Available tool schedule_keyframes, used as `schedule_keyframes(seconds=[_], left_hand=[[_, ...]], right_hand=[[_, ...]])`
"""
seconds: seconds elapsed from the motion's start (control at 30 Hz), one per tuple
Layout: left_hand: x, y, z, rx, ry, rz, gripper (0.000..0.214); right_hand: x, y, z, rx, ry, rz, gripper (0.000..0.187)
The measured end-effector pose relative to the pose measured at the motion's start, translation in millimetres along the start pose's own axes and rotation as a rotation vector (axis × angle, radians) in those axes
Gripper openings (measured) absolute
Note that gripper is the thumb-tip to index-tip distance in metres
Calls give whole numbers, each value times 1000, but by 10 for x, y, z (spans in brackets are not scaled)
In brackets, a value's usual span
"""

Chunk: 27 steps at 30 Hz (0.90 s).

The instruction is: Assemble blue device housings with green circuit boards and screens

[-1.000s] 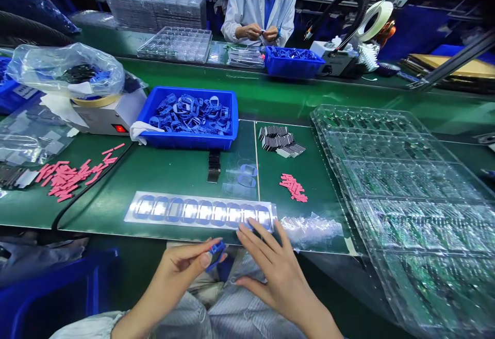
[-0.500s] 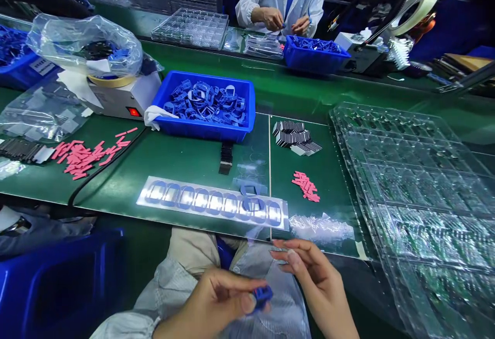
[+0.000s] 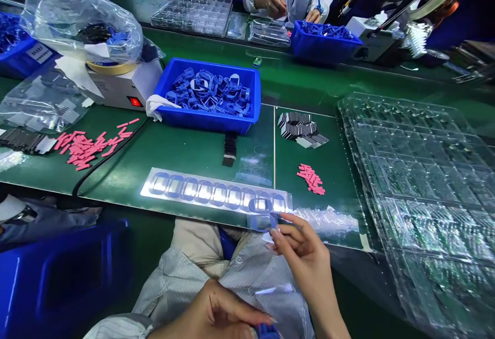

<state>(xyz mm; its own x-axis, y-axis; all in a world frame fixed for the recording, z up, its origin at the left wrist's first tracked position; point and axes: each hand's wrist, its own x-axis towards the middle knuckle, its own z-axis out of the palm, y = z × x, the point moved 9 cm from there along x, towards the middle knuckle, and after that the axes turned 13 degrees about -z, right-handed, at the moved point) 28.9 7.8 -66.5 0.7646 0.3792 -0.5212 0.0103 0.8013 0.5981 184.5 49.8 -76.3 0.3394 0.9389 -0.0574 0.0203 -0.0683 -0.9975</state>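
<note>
Green bench (image 3: 185, 153) below, two hands (image 3: 212, 318) (image 3: 305, 249) hold blue frames (image 3: 263, 215).

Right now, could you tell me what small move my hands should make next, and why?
Probably bring the blue-edged film ring in your right hand down to the blue plastic part in your left hand: the two are held apart, and the ring is off the sheet.

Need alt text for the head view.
The person's right hand holds a clear, blue-edged ring over a sheet of matching rings on a green workbench; the left hand grips a small blue part. A blue bin of blue pieces stands beyond.
</note>
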Motion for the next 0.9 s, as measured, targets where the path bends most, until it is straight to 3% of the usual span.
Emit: schedule_keyframes(seconds=[0.17,0.23,0.33,0.43,0.57,0.7,0.8,0.9], left_hand=[[-17,308,-124,19,164,268,20],[2,452,-233,-74,251,347,21],[103,632,-268,-179,274,414,22],[234,725,-196,-201,248,399,22],[304,777,-105,-165,221,355,20],[310,802,-53,-78,196,313,18],[332,804,-21,-83,172,288,19],[354,796,-58,-161,238,256,20]], right_hand=[[63,-394,18,-20,40,-243,22],[-3,-508,55,-103,-28,-347,29],[-123,-563,128,-204,-149,-463,39],[-202,-696,99,-429,-117,-665,39],[-292,-962,166,-819,-73,-953,20],[-311,-1039,267,-837,-171,-988,8],[-345,-1044,282,-866,-158,-1020,10],[-381,-1005,292,-949,-131,-1102,12]])
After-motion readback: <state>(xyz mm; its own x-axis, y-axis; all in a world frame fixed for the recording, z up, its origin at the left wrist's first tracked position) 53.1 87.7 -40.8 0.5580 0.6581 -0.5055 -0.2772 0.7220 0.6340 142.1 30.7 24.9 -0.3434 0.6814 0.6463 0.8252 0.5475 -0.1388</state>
